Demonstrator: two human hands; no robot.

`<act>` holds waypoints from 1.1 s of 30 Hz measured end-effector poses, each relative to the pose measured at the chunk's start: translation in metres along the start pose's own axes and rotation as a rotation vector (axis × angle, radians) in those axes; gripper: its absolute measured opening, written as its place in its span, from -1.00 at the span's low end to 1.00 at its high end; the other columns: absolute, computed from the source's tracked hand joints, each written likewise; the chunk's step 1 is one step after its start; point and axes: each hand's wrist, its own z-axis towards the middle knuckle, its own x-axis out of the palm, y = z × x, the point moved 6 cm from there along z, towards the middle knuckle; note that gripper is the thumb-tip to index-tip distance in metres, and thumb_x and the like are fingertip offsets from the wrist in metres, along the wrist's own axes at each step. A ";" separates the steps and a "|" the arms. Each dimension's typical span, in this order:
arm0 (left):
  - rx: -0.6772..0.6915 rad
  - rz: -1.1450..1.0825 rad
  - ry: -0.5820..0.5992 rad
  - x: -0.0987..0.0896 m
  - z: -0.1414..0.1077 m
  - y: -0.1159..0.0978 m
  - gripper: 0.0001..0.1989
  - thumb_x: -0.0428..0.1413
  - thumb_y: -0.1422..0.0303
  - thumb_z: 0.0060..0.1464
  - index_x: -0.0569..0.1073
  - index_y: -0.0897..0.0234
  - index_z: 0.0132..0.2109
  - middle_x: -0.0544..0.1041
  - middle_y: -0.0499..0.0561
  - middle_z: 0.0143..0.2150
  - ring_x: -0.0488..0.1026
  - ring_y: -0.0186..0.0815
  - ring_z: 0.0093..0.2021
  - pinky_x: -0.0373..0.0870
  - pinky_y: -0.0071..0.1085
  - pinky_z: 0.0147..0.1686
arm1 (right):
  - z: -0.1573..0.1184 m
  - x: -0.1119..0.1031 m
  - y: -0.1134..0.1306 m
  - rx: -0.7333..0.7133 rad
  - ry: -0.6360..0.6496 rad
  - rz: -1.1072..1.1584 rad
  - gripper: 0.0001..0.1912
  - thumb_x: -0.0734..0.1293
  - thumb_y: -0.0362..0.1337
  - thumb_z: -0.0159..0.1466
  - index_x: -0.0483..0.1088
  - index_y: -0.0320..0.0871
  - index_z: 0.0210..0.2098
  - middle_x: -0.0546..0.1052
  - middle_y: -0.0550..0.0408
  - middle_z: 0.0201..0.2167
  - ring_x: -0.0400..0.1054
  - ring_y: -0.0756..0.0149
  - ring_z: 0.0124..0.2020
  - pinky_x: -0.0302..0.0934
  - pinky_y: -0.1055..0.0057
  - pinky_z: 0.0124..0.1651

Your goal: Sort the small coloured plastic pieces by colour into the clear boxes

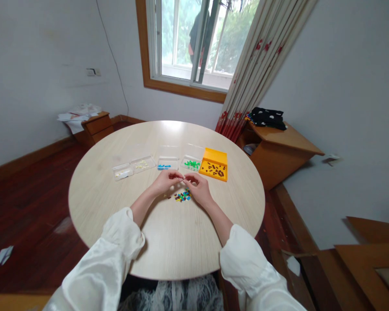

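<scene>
My left hand (166, 180) and my right hand (198, 186) meet above the middle of the round table, fingertips pinched together. Whatever sits between the fingertips is too small to make out. Just below them lies a loose pile of mixed small bricks (183, 196) in brown, blue, green and yellow. Beyond my hands stand open clear boxes: one with blue pieces (164, 167), one with green pieces (192, 165), and one with pale yellow pieces (141, 164). A smaller clear box (122, 172) at the left holds whitish pieces. An open yellow box (227, 172) contains brown pieces.
The round table (106, 216) has a pale wood top. Behind it are a window (194, 43) with a person outside and a long curtain (246, 65). A wooden cabinet (272, 151) with dark cloth (267, 118) stands right; a small paper-covered cabinet (99, 126) stands left.
</scene>
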 end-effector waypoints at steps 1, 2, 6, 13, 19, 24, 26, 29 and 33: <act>-0.002 -0.013 0.006 0.000 0.000 0.000 -0.80 0.20 0.28 -0.22 0.53 0.34 -0.43 0.50 0.00 -0.47 0.34 -0.37 -0.43 0.23 -0.43 -0.38 | -0.001 0.001 0.002 -0.015 0.026 -0.013 -0.82 0.33 -0.20 0.13 0.49 -0.14 -0.31 0.57 0.04 -0.31 0.40 0.31 -0.31 0.29 0.36 -0.21; -0.009 -0.020 0.015 0.000 0.000 0.001 -0.79 0.20 0.27 -0.22 0.54 0.35 -0.43 0.51 0.00 -0.47 0.33 -0.38 -0.44 0.22 -0.44 -0.39 | -0.001 0.002 0.004 -0.029 0.049 -0.026 -0.81 0.33 -0.21 0.14 0.51 -0.13 -0.29 0.57 0.04 -0.29 0.40 0.31 -0.29 0.28 0.36 -0.20; -0.055 -0.001 0.062 0.002 -0.002 0.004 -0.74 0.19 0.21 -0.21 0.55 0.36 -0.43 0.45 -0.04 -0.56 0.24 -0.43 -0.53 0.12 -0.46 -0.49 | -0.002 0.002 0.006 -0.065 0.059 -0.084 -0.83 0.29 -0.25 0.18 0.52 -0.12 -0.33 0.58 0.04 -0.34 0.40 0.30 -0.31 0.27 0.35 -0.22; -0.109 0.009 0.033 0.002 -0.003 0.005 -0.74 0.18 0.22 -0.19 0.51 0.37 -0.43 0.41 -0.06 -0.58 0.23 -0.45 -0.57 0.11 -0.48 -0.53 | 0.006 -0.017 -0.002 -0.034 -0.071 -0.131 -0.80 0.28 -0.21 0.16 0.49 -0.18 -0.38 0.57 0.00 -0.38 0.41 0.26 -0.34 0.27 0.33 -0.24; -0.155 0.079 -0.009 -0.001 -0.004 0.007 -0.75 0.16 0.21 -0.15 0.39 0.34 -0.53 0.25 -0.16 -0.69 0.12 -0.49 -0.66 0.03 -0.50 -0.61 | 0.018 -0.082 -0.041 0.161 -0.460 -0.046 -0.76 0.32 -0.19 0.07 0.47 -0.24 -0.38 0.56 -0.05 -0.35 0.44 0.23 -0.29 0.31 0.25 -0.13; -0.073 0.195 0.016 0.001 -0.002 0.006 -0.76 0.13 0.26 -0.10 0.41 0.35 -0.56 0.27 -0.15 -0.66 0.13 -0.49 -0.61 0.08 -0.50 -0.55 | 0.017 -0.110 -0.067 0.288 -0.676 0.140 -0.70 0.33 -0.27 0.04 0.50 -0.31 -0.27 0.58 -0.06 -0.33 0.46 0.26 -0.28 0.35 0.27 -0.09; -0.043 0.251 0.031 0.002 -0.002 0.007 -0.80 0.11 0.30 -0.06 0.48 0.37 -0.49 0.35 -0.11 -0.61 0.20 -0.46 -0.57 0.15 -0.49 -0.51 | 0.017 -0.110 -0.071 0.334 -0.679 0.165 -0.68 0.32 -0.31 0.04 0.50 -0.33 -0.21 0.58 -0.09 -0.27 0.47 0.25 -0.25 0.36 0.27 -0.07; 0.052 0.358 0.072 0.007 -0.004 0.006 -0.80 0.06 0.38 0.00 0.57 0.36 -0.33 0.47 0.00 -0.45 0.34 -0.38 -0.44 0.27 -0.45 -0.37 | 0.018 -0.106 -0.072 0.355 -0.659 0.161 -0.63 0.29 -0.33 0.09 0.48 -0.34 -0.13 0.57 -0.13 -0.19 0.48 0.23 -0.21 0.37 0.26 -0.06; 0.207 0.479 0.182 0.020 -0.008 0.003 -0.70 -0.01 0.54 0.03 0.59 0.34 -0.18 0.48 0.08 -0.28 0.40 -0.34 -0.28 0.32 -0.41 -0.19 | 0.018 -0.104 -0.070 0.342 -0.625 0.131 -0.58 0.24 -0.31 0.15 0.43 -0.37 -0.03 0.56 -0.16 -0.16 0.48 0.24 -0.20 0.36 0.25 -0.04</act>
